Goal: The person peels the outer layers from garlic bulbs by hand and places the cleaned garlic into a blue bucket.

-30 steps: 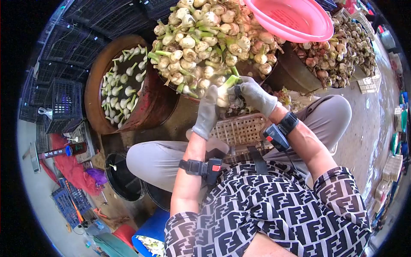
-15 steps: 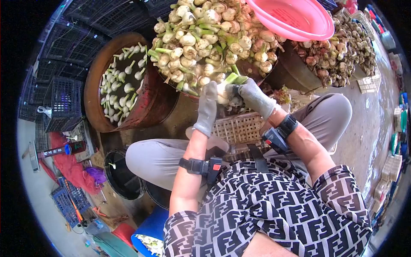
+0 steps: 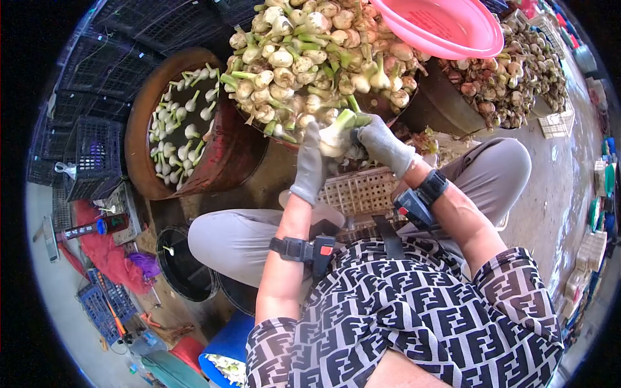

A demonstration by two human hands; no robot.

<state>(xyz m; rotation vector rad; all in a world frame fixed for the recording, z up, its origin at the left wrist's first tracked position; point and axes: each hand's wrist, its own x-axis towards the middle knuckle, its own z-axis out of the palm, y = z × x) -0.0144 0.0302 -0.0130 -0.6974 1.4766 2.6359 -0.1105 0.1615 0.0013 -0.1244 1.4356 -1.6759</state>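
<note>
In a grey glove, my left hand (image 3: 310,165) is closed against the left side of a white garlic bulb (image 3: 334,141) with a short green stem. My right hand (image 3: 383,143), gloved too, has its fingers wrapped round something dark at the bulb's right side, possibly a small tool; most of it is hidden. Just beyond both hands rises a big heap of garlic bulbs (image 3: 283,58). Beneath them sits a cream perforated crate (image 3: 352,194) between my legs.
A rusty drum (image 3: 145,149) on the left holds trimmed bulbs. A pink basin (image 3: 446,29) rests at the heap's upper right, beside darker bulbs (image 3: 501,84). Black crates (image 3: 97,152) stand far left. A black bucket (image 3: 184,271) and blue barrel (image 3: 223,339) are lower left.
The bulb between my hands has turned and now shows more of its white side. My left hand has shifted slightly down, and my view has moved a little.
</note>
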